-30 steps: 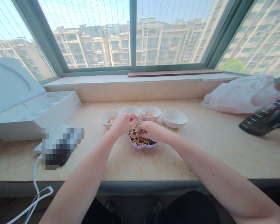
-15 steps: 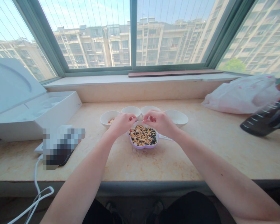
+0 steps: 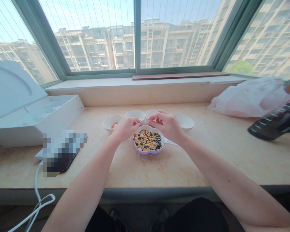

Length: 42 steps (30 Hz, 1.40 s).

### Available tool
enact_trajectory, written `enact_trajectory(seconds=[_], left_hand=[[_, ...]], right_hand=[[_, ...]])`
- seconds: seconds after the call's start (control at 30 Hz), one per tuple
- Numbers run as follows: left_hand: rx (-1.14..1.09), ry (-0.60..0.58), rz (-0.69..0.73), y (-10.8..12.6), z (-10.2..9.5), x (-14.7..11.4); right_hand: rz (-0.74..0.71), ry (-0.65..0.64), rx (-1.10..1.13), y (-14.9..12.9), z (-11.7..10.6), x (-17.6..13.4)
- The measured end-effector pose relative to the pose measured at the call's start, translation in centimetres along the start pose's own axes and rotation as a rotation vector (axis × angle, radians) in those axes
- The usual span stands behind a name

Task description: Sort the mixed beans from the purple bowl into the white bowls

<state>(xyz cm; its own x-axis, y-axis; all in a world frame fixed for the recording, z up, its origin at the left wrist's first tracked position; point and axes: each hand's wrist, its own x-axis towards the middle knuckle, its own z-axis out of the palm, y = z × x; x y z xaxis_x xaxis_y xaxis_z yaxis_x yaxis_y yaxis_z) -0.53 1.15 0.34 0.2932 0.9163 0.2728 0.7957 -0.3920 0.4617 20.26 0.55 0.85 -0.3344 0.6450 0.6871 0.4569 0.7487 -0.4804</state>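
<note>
A purple-rimmed, flower-shaped bowl [image 3: 148,152] sits in front of me, filled with mixed beans [image 3: 148,140] in black, yellow and pale tones. Over its far left edge, my left hand [image 3: 126,128] has its fingers curled together; whatever they hold is too small to make out. My right hand [image 3: 168,125] is above the far right edge, thumb and fingertips drawn together near a white bowl [image 3: 150,113], partly covering it. Behind my left hand stand another white bowl [image 3: 135,113] and a leftmost white bowl [image 3: 107,122] with some reddish and pale pieces. The rightmost white bowl [image 3: 188,122] is beyond my right wrist.
An open white box [image 3: 60,112] stands on the left of the counter [image 3: 164,174], with a blurred-out phone [image 3: 67,161] and a white cable [image 3: 36,183] nearer. On the right lie a plastic bag [image 3: 248,98] and a dark bottle [image 3: 270,125]. A window runs behind.
My right hand's fingers have lifted and spread slightly over the white bowl. My left hand stays nearly where it was, and the bowls have not moved.
</note>
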Motion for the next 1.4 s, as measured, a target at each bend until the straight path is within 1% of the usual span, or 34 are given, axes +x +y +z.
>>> enact_trajectory(seconds=[0.17, 0.27, 0.33, 0.5, 0.57, 0.67, 0.77, 0.9, 1.0, 1.07, 1.13, 1.23, 1.27, 1.33, 1.4], left_hand=[[0.000, 0.000, 0.001, 0.2, -0.1, -0.1], [0.008, 0.004, 0.006, 0.3, -0.2, -0.2], [0.011, 0.008, 0.007, 0.3, -0.2, -0.2], [0.020, 0.001, 0.025, 0.2, -0.2, -0.1], [0.034, -0.004, 0.035, 0.2, -0.1, -0.1], [0.049, -0.006, 0.044, 0.2, -0.2, -0.1], [0.054, -0.005, 0.046, 0.4, -0.2, -0.2], [0.048, -0.002, 0.036, 0.5, -0.3, -0.3], [0.034, -0.003, 0.026, 0.6, -0.3, -0.4], [0.024, -0.002, 0.017, 0.7, -0.3, -0.4], [0.019, -0.001, 0.009, 0.7, -0.4, -0.4], [0.025, -0.008, 0.008, 0.7, -0.4, -0.4], [0.030, -0.010, 0.009, 0.7, -0.4, -0.4], [0.037, -0.014, 0.007, 0.7, -0.3, -0.4], [0.032, -0.016, 0.004, 0.6, -0.2, -0.3]], right_hand=[[0.060, -0.042, 0.023, -0.4, -0.2, 0.0], [0.142, -0.070, 0.110, -0.4, -0.2, 0.0], [0.245, -0.110, 0.251, -0.2, 0.0, 0.0], [0.615, -0.353, 0.844, 0.0, 0.2, -0.1], [0.732, -0.407, 1.019, -0.2, 0.1, 0.0], [0.846, -0.430, 1.164, -0.6, -0.2, 0.2], [0.891, -0.433, 1.213, -0.8, -0.4, 0.3], [0.856, -0.456, 1.125, -0.9, -0.8, 0.5], [0.745, -0.475, 1.003, -0.5, -1.1, 0.5], [0.648, -0.462, 0.883, 0.0, -1.1, 0.4], [0.534, -0.393, 0.647, 0.7, -0.9, 0.3], [0.316, -0.242, 0.158, 1.8, -0.5, 0.2], [0.260, -0.194, 0.031, 2.2, -0.5, 0.2], [0.216, -0.149, -0.091, 3.0, -0.5, 0.3], [0.225, -0.095, -0.169, 3.9, -0.7, 0.3]])
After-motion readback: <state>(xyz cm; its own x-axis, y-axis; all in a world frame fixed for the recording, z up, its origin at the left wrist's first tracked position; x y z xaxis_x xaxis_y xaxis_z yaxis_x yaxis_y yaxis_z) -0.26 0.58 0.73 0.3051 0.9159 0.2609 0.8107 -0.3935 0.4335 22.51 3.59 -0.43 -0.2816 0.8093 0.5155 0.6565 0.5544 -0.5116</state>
